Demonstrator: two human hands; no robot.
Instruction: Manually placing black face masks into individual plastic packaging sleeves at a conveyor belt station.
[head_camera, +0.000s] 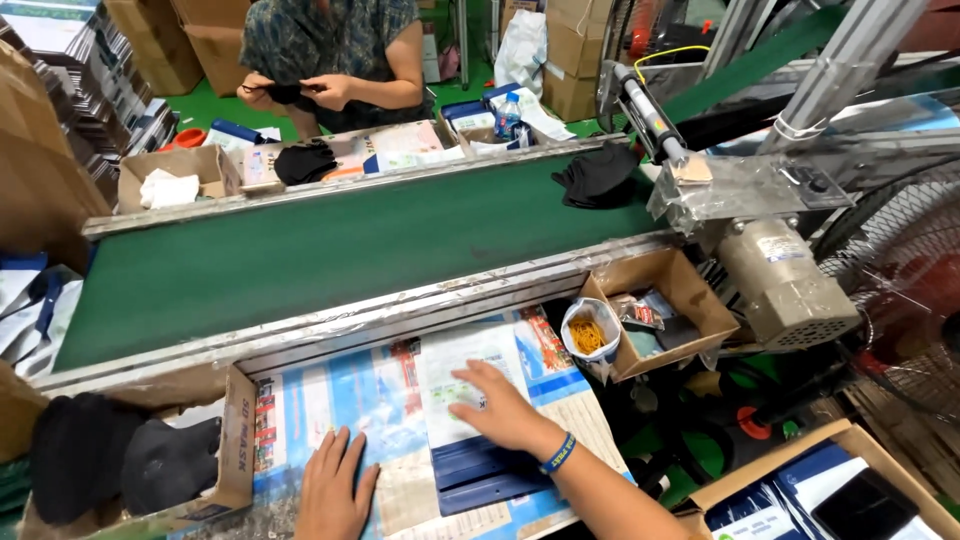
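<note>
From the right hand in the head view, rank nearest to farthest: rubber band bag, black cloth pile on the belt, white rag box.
1. Rubber band bag, just right of the right hand.
2. Black cloth pile, up right on the belt.
3. White rag box, far upper left.

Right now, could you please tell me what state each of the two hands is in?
Left hand: open, flat on the printed sheets, holding nothing.
Right hand: open, fingers spread, pressing on the white packet.

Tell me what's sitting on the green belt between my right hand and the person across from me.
In the head view, the green belt is bare along that stretch from the right hand to the person across. The only thing on it, a black fabric pile, lies off to the side.
</note>
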